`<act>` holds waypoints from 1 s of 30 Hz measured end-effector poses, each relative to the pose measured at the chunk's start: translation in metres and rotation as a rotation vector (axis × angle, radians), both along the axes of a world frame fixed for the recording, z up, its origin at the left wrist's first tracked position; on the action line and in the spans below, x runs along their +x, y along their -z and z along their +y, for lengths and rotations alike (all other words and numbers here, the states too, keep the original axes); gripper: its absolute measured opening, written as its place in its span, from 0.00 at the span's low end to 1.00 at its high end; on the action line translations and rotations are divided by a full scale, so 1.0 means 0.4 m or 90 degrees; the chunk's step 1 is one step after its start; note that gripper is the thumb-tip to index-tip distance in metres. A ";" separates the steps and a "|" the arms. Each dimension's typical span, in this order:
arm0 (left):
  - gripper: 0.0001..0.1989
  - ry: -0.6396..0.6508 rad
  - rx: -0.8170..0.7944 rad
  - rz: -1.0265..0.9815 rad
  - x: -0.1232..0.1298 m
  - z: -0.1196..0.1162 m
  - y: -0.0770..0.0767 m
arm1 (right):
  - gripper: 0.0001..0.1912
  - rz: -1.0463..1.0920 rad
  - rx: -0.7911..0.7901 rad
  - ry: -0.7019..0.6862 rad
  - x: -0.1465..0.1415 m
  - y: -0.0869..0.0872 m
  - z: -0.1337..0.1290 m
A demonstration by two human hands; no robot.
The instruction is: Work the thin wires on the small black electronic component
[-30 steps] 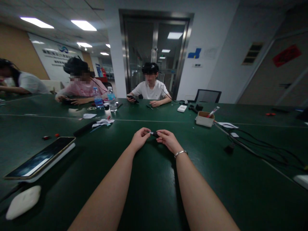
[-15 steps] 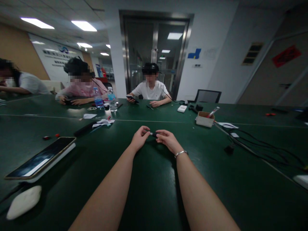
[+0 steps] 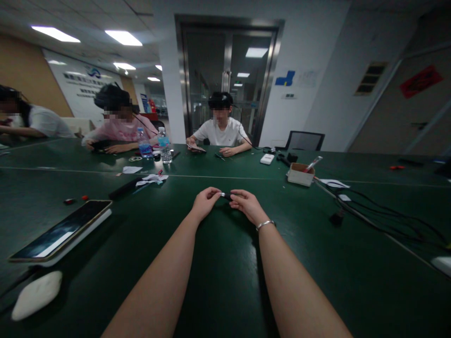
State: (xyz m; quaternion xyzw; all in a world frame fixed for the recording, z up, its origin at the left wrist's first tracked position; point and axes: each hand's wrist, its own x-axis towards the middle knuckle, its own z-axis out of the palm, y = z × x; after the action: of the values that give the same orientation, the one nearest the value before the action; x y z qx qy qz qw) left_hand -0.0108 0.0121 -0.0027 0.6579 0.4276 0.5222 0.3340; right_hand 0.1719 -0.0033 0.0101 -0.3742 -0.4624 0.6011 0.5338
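Silver, one end of a small stick (image 3: 226,195), pinched in the closed fingertips of the left hand (image 3: 206,203). Black, the other end, gripped by the thumb and fingers of the right hand (image 3: 246,205). Lying side to side, the long way running from hand to hand, with the silver end pointing left and a tiny bit higher up in view. Very tips hidden by skin. Low over the green table (image 3: 225,267); cannot tell if touching. Hardly changed from half a second ago: same spot, same pinch, just more shine on the silver. So probably a steady hold, with no clear sign of pulling apart. Farther out, a bracelet (image 3: 265,225) behind the right hand, papers (image 3: 151,179) to the left, a box (image 3: 299,179) to the right. Across the way, a person (image 3: 222,132) with a phone (image 3: 196,149), now tipped flatter than before.
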 end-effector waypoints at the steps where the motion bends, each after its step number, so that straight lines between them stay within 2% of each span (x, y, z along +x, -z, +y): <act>1: 0.12 -0.002 0.011 0.001 -0.001 0.000 -0.001 | 0.13 0.001 -0.002 0.000 0.000 0.000 0.000; 11: 0.13 0.032 -0.001 0.003 0.000 -0.011 -0.009 | 0.10 -0.016 -0.021 0.017 -0.004 -0.005 -0.001; 22: 0.12 0.023 0.035 0.014 -0.005 -0.018 -0.022 | 0.10 -0.005 -0.016 0.004 -0.002 0.002 0.005; 30: 0.14 0.000 -0.009 0.015 -0.005 -0.012 -0.018 | 0.12 -0.013 -0.009 -0.001 -0.003 0.005 0.009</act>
State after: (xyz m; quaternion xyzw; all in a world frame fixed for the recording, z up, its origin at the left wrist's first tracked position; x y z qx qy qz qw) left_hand -0.0127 0.0073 0.0046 0.6617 0.4348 0.5116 0.3337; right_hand 0.1708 0.0002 0.0081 -0.3837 -0.4636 0.6008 0.5262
